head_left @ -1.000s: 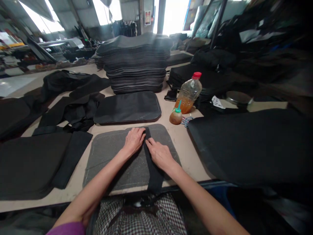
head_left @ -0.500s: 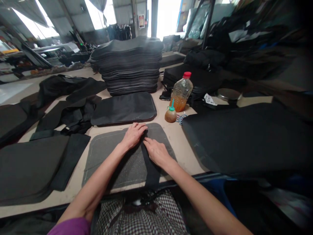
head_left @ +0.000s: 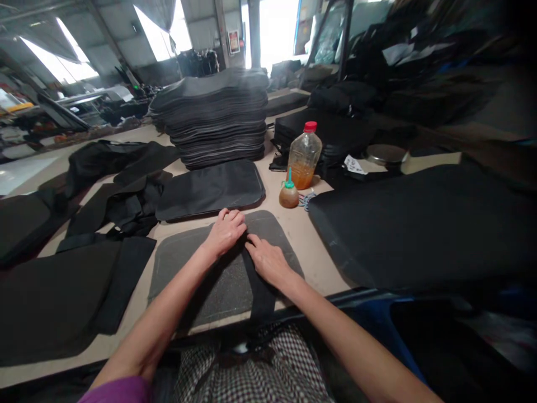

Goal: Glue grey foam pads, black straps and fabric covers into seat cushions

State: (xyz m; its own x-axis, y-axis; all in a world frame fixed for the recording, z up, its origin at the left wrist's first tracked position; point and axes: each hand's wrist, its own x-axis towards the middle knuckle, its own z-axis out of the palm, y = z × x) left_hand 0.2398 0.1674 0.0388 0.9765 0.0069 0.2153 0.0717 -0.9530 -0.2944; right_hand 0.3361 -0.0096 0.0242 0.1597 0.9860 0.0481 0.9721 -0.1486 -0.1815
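Observation:
A dark grey panel with rounded corners and pale marked lines (head_left: pixel 222 294) lies flat in front of me. Across it runs a black fabric strip (head_left: pixel 262 296), its near end at the table's front edge. My left hand (head_left: pixel 229 228) is at the strip's far end near the panel's top edge, fingers bent and pressed together on it. Close beside it, my right hand (head_left: pixel 267 258) has its thumb and fingers closed on the strip's right side. The fingertips partly hide the fabric between them.
A tall stack of black panels (head_left: pixel 213 120) stands behind a flat black panel (head_left: pixel 210 189). To the right are a small green-tipped squeeze bottle (head_left: pixel 288 197), a red-capped bottle of amber liquid (head_left: pixel 304 159) and a large black panel (head_left: pixel 419 229). More dark pieces (head_left: pixel 54 296) lie left.
My left fingers have curled in more and drawn slightly back from the panel's far edge. My right hand stays at nearly the same place on the strip. The view has shifted slightly.

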